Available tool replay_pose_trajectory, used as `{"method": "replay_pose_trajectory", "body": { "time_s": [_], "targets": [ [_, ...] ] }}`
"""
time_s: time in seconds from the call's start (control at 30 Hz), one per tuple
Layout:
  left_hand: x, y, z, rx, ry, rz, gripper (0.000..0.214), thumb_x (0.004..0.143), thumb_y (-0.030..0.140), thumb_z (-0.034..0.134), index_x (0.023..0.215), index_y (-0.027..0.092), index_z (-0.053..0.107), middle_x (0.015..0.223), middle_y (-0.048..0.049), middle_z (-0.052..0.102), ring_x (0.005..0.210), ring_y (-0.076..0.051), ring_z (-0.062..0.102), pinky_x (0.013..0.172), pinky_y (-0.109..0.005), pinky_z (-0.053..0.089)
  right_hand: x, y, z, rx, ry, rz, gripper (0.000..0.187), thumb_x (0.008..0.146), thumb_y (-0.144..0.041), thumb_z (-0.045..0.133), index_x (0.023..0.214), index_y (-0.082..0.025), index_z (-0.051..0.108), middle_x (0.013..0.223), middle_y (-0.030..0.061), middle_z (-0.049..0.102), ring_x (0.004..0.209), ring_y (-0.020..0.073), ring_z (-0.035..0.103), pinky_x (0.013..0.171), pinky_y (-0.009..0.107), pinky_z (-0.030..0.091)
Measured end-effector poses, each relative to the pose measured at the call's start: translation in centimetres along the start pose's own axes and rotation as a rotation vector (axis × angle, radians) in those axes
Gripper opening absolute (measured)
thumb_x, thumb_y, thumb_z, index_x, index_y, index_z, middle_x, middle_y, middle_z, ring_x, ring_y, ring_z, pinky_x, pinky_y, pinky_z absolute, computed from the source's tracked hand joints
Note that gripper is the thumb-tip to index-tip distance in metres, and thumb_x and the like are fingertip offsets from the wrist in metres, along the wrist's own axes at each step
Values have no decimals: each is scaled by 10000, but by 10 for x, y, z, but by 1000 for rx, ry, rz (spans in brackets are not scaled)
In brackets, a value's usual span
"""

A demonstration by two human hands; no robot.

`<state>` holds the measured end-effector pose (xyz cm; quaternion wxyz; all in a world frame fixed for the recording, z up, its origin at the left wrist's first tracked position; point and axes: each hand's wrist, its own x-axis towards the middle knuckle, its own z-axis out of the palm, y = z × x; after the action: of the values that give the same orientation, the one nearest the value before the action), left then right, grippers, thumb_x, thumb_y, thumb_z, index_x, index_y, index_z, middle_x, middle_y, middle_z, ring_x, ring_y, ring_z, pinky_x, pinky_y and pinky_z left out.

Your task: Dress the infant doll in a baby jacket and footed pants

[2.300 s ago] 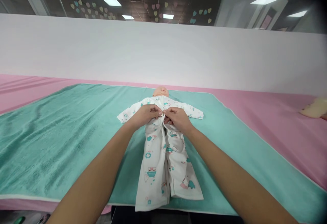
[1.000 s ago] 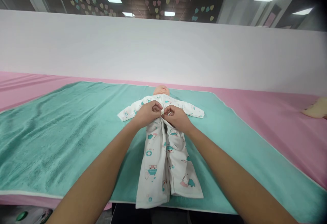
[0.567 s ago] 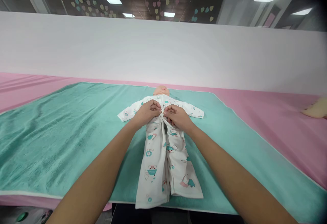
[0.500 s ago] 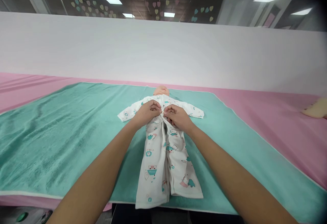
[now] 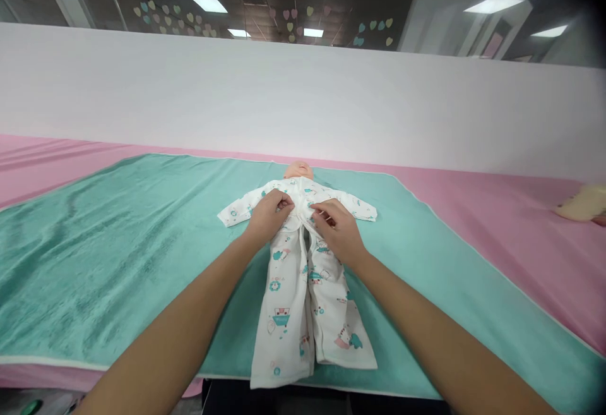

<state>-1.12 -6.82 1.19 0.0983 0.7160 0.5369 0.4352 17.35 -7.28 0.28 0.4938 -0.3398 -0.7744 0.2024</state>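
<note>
A doll [image 5: 299, 169] lies on its back, its head at the far end. It wears a white baby shirt [image 5: 237, 210] with teal and pink prints, and matching pants [image 5: 284, 301] whose legs stretch toward me. On the left side of the shirt's front, my left hand [image 5: 272, 215] is closed, fingertips pinched together; whether cloth is between them is hidden. Across from it, my right hand [image 5: 338, 228] hovers at or just over the shirt's lower front, fingers bent and apart, with nothing visible in them. Between the hands, the shirt's front lies fairly flat.
A teal blanket [image 5: 142, 244] lies under the doll, over a pink sheet [image 5: 497, 225]. Behind rises a white wall panel [image 5: 284, 99] with glass above. At the far right edge lies a pale, partly visible object [image 5: 580, 203]. A green round thing [image 5: 32, 407] shows at lower left.
My hands were pinching together at the middle of the shirt's front. They have moved apart, left hand leftward and right hand rightward, and the right fingers have loosened.
</note>
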Motion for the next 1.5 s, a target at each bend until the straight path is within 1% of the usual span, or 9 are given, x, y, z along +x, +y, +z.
{"method": "replay_pose_trajectory", "body": {
  "time_s": [0.1, 0.23, 0.4, 0.6, 0.87, 1.13, 1.23, 1.33, 1.5],
  "targets": [
    [-13, -4, -6, 35, 0, 111, 89, 831, 231, 476, 804, 198, 554, 840, -11, 564, 835, -150, 515, 720, -284, 421, -17, 0, -14, -46, -59, -92, 232, 882, -326, 493, 1072, -241, 596, 1002, 60, 556, 854, 165, 544, 763, 321, 469],
    [-32, -9, -23, 0, -121, 148, 128, 843, 321, 503, 836, 208, 562, 852, -11, 550, 806, -147, 502, 687, -280, 424, -33, 2, -27, -173, -198, -182, 290, 810, -367, 619, 1075, -254, 584, 1051, 60, 541, 994, 205, 498, 863, 365, 438],
    [-47, -13, -34, 5, -221, 172, 157, 821, 340, 546, 911, 213, 524, 900, -18, 532, 805, -146, 500, 687, -283, 434, -36, 0, -21, -256, -164, -205, 99, 875, -270, 532, 907, -231, 617, 870, 43, 555, 851, 178, 489, 750, 330, 444],
    [-54, -9, -33, 191, -178, 252, 139, 898, 281, 397, 803, 203, 460, 839, -20, 541, 790, -154, 493, 705, -301, 411, -35, -4, -17, -230, -143, -194, 124, 898, -229, 489, 863, -211, 606, 820, 40, 562, 799, 170, 480, 733, 325, 432],
    [-64, 13, -33, 208, -304, 428, 114, 838, 186, 415, 730, 200, 451, 733, -28, 512, 698, -161, 449, 625, -300, 374, -35, -1, -15, -192, -165, -127, 120, 890, -248, 499, 831, -219, 599, 818, 38, 562, 821, 178, 488, 747, 340, 427],
    [-58, 0, -38, -28, -336, 153, 143, 766, 107, 405, 841, 211, 469, 838, -7, 528, 743, -128, 479, 687, -265, 418, -31, 3, -31, -113, -289, -73, 114, 828, -328, 595, 902, -247, 624, 914, 35, 550, 894, 176, 505, 786, 324, 438],
    [-57, -16, -37, 37, -369, 11, 185, 719, 146, 468, 885, 224, 442, 879, 2, 537, 768, -139, 508, 683, -273, 422, -29, 6, -41, -122, -351, -14, 152, 811, -353, 615, 913, -242, 596, 938, 30, 549, 878, 170, 510, 746, 310, 443],
    [-58, -24, -31, 199, -391, -107, 135, 749, 290, 513, 843, 227, 438, 809, 15, 543, 706, -154, 515, 599, -273, 384, -30, 7, -42, -169, -317, -33, 104, 866, -302, 537, 812, -214, 556, 844, 22, 545, 808, 159, 497, 705, 303, 425],
    [-59, -21, -26, 377, -357, -33, 64, 795, 281, 440, 777, 220, 440, 770, 7, 552, 675, -161, 510, 569, -271, 328, -31, 2, -38, -161, -237, -110, 140, 893, -229, 466, 764, -205, 513, 796, 24, 535, 739, 150, 481, 662, 299, 407]
  ]
}}
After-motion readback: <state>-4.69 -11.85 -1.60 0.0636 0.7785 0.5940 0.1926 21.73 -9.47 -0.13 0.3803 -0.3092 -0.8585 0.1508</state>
